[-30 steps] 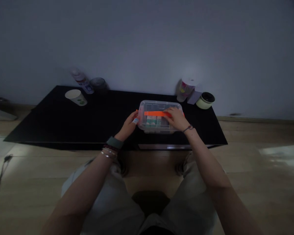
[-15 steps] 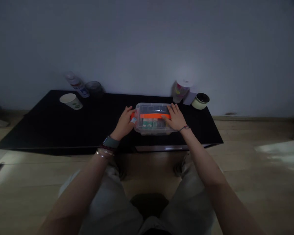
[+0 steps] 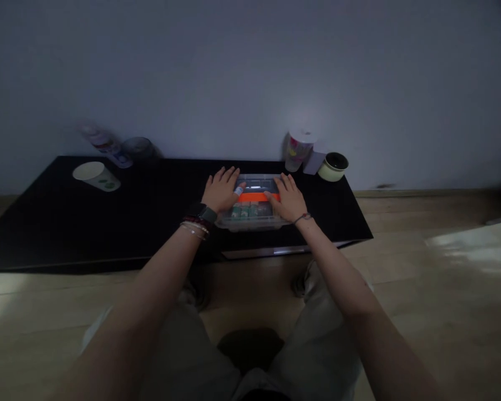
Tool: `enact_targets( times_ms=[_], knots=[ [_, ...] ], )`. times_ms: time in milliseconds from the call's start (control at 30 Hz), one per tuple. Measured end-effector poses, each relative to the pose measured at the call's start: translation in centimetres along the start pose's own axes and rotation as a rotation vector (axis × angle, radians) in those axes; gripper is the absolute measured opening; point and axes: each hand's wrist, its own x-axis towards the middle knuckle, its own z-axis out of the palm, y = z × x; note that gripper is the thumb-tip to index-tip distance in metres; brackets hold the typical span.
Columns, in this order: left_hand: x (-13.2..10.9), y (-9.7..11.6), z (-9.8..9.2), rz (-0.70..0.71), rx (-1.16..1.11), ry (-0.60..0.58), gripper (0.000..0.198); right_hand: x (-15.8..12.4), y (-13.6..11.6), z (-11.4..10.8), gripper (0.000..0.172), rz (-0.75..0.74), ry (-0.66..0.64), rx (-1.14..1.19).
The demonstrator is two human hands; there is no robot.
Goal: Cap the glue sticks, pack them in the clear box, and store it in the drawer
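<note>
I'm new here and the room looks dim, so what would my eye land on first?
Probably the bright orange handle, lying across the lid of a clear plastic box on the black table. The left hand and right hand rest with fingers spread at opposite ends of that lid. After that, a white paper cup stands out toward the table's left end.

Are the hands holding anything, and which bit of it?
Nothing seems gripped: the left hand and right hand lie spread on the lid of the clear box, one at each end.
</note>
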Motion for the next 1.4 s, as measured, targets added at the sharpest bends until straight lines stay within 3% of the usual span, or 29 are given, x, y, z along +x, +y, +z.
enact_targets(
  times_ms=[400,500,667,767,900,1000,1067,1133,1300,1400],
  knots=[
    [0.6,-1.1,0.7,0.073,-0.054,0.003,0.068,0.0,-0.3,-0.4,0.078,-0.021,-0.03,-0.029],
    [0.8,-1.5,0.6,0.077,-0.097,-0.007,0.064,0.1,0.5,0.2,0.07,-0.019,0.047,0.067],
    [0.9,-2.0,0.7,0.085,-0.142,0.022,0.062,-0.2,1.5,0.9,0.056,0.076,0.305,0.232],
    [0.9,-2.1,1.0,0.077,-0.145,0.036,0.063,-0.3,1.7,0.6,0.054,0.062,0.344,0.238],
    [0.8,-1.8,0.9,0.05,-0.104,0.018,0.067,-0.6,2.6,-0.2,0.062,0.223,0.254,0.214],
    [0.7,-1.5,0.8,0.035,-0.083,0.005,0.071,-0.9,3.3,-0.6,0.074,0.398,0.01,0.254],
    [0.7,-1.4,0.7,0.026,-0.084,0.009,0.073,-1.0,3.4,-0.8,0.071,0.448,-0.113,0.285],
    [0.7,-1.4,0.7,0.02,-0.082,0.01,0.074,-1.1,3.1,-0.9,0.065,0.448,-0.114,0.274],
    [0.7,-1.3,0.4,0.025,-0.043,-0.023,0.075,-1.4,1.9,-1.5,0.057,0.326,0.047,0.136],
    [0.6,-0.9,0.1,0.009,0.013,-0.055,0.073,-1.7,1.4,-1.9,0.054,0.326,0.031,0.06]
  ],
)
